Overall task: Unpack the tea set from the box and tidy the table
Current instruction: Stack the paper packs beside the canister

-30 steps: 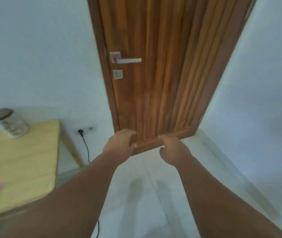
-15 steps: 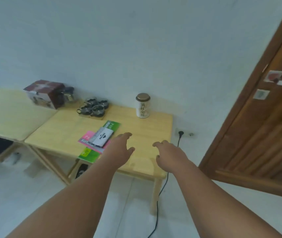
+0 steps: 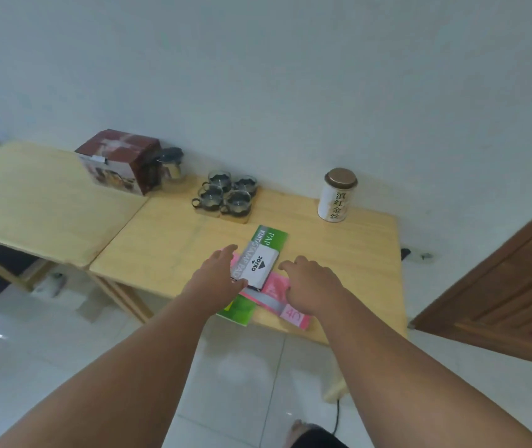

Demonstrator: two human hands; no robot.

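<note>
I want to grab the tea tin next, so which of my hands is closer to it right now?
Right. Your right hand is nearer the tea tin, which stands beyond it by the wall; your left hand is farther left, beside the white stamp pad box.

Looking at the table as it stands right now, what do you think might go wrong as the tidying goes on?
1. The green packet and pink packet overhang the table's near edge; a nudge from the left hand or right hand could tip them off.
2. The glass cups sit clustered together, so lifting one may knock another.
</note>
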